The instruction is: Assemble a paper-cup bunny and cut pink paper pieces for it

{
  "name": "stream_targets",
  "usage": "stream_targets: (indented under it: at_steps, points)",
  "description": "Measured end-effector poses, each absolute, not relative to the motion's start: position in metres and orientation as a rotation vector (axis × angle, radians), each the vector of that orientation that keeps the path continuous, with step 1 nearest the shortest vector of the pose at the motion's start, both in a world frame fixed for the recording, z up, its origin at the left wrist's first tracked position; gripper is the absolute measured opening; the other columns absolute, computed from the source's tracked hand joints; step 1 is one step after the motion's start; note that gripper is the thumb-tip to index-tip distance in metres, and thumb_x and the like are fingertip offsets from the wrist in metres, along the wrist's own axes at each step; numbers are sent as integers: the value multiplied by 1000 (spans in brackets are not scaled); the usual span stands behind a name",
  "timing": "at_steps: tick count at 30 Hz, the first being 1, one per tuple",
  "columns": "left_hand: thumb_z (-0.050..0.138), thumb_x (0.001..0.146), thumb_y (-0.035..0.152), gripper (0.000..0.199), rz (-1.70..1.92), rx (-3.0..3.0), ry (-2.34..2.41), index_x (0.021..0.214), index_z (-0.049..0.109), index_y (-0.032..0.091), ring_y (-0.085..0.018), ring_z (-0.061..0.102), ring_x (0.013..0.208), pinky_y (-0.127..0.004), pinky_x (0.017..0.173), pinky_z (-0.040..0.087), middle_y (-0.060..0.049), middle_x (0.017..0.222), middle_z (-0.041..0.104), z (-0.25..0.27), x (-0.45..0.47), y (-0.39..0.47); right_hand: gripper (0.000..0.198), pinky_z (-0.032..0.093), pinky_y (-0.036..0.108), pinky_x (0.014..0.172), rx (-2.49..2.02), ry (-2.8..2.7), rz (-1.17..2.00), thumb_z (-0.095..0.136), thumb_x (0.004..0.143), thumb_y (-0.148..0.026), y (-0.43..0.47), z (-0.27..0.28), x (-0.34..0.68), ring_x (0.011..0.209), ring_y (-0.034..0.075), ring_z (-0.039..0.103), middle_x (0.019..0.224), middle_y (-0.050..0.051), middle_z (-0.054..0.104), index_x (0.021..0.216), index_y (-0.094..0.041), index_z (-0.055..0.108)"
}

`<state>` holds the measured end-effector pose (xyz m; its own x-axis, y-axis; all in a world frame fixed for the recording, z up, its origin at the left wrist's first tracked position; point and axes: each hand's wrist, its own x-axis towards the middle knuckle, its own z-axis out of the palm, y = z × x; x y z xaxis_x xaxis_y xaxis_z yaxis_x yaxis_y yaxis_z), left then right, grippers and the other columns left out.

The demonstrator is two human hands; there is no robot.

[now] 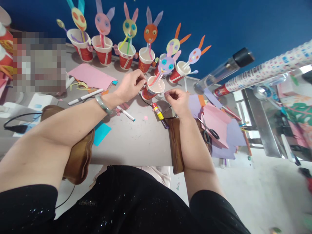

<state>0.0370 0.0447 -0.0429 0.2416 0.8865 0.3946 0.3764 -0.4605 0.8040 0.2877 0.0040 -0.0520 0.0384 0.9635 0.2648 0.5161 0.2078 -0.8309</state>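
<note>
A red-and-white paper cup [149, 92] stands on the table between my hands. Straws rise from it, carrying a purple paper rabbit face [166, 65] with pink ears and blue eyes. At the cup's left side, my left hand [131, 85] is closed in a pinch, its fingertips by the rim; what they hold is too small to make out. My right hand [179, 101] pinches just right of the cup, beside a small pale piece [160, 96], and its fingertips also hide whatever is in them. A yellow-and-red glue stick [158, 112] lies in front of the cup.
Several finished rabbit cups [103, 53] line the blue wall. Pink paper [91, 75] and a white marker [85, 97] lie left, another marker [126, 113] nearer. Scissors [207, 131] rest on pink and purple sheets at right. A long cup stack [265, 66] and clear tube [219, 72] lean there.
</note>
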Motion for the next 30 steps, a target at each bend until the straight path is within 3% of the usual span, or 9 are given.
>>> stream_targets:
  at_steps: [8, 24, 30]
  points:
    - [59, 89, 13, 7, 1165, 1725, 1080, 85, 57, 19, -10, 66, 70, -21, 67, 56, -2, 80, 68, -44, 42, 46, 15, 48, 29, 59, -1424, -1544, 579, 75, 80, -35, 3, -51, 284, 61, 13, 58, 69, 0, 68, 77, -21, 71]
    - [56, 91, 7, 17, 1120, 1530, 1084, 78, 53, 19, -9, 67, 65, -22, 63, 57, 0, 73, 66, -28, 45, 38, 20, 55, 29, 66, -1356, -1428, 642, 72, 83, -42, 2, -49, 280, 68, 14, 65, 73, -1, 68, 81, -23, 68]
    - [58, 90, 8, 16, 1134, 1543, 1084, 79, 53, 19, -9, 66, 65, -22, 66, 58, 0, 73, 66, -31, 44, 40, 16, 58, 31, 73, -1276, -1424, 680, 76, 77, -35, 3, -53, 280, 78, 15, 69, 84, 0, 73, 85, -24, 68]
